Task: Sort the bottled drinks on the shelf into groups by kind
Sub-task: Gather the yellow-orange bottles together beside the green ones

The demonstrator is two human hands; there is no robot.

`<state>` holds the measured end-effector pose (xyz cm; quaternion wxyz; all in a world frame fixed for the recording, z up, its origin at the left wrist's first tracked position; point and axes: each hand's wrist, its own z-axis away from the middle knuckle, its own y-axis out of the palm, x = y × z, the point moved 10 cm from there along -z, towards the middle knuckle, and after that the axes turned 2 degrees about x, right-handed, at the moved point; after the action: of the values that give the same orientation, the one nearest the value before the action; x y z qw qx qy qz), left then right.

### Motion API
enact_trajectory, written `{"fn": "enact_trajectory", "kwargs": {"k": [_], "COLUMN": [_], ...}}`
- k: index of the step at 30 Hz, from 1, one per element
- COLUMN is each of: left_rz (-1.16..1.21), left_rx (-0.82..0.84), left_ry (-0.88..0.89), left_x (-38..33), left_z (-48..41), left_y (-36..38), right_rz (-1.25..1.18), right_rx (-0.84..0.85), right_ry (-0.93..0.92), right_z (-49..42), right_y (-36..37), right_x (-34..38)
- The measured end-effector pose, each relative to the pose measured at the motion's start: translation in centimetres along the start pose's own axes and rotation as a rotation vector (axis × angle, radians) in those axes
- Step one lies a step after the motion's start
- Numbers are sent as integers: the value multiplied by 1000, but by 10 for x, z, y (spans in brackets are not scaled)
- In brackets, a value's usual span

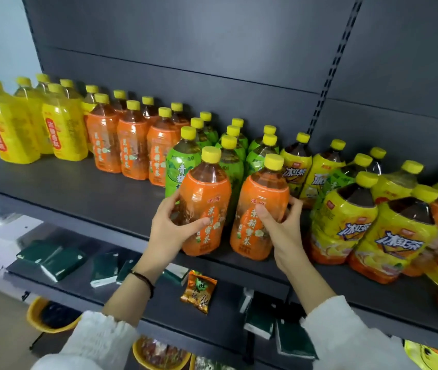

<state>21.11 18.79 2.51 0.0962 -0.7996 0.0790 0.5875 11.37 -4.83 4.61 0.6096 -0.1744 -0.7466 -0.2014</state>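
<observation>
Dark grey shelf (84,193) of a shop gondola. Nearest its front edge, left hand (171,231) and right hand (283,231) each clasp an upright orange-label tea bottle (207,206), (262,212), side by side. Their matching orange group (132,145) stands leftward, beyond the green-label bottles (228,156); left hand nearer. Yellow iced-tea bottles (346,225) crowd right.

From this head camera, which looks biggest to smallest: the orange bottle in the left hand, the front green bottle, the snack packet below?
1. Orange bottle in the left hand, though nearest the camera.
2. Green bottle, partly hidden.
3. Snack packet.
</observation>
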Motion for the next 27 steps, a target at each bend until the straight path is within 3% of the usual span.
{"fn": "enact_trajectory", "kwargs": {"k": [9,19,23,27], "left_rz": [32,33,38,8], "left_rx": [-5,104,166,216], "left_ry": [32,2,17,23], "left_x": [8,40,43,47], "left_z": [-31,-104,-130,-155], "left_y": [-100,-230,-260,-275], "right_rz": [-12,-7,108,289], "right_rx": [-40,-61,-52,-155], "right_ry": [-45,-47,-42,-34], "right_z": [23,1,-24,-45], "right_y": [85,257,308,325], "right_x": [-7,-25,-36,-39]}}
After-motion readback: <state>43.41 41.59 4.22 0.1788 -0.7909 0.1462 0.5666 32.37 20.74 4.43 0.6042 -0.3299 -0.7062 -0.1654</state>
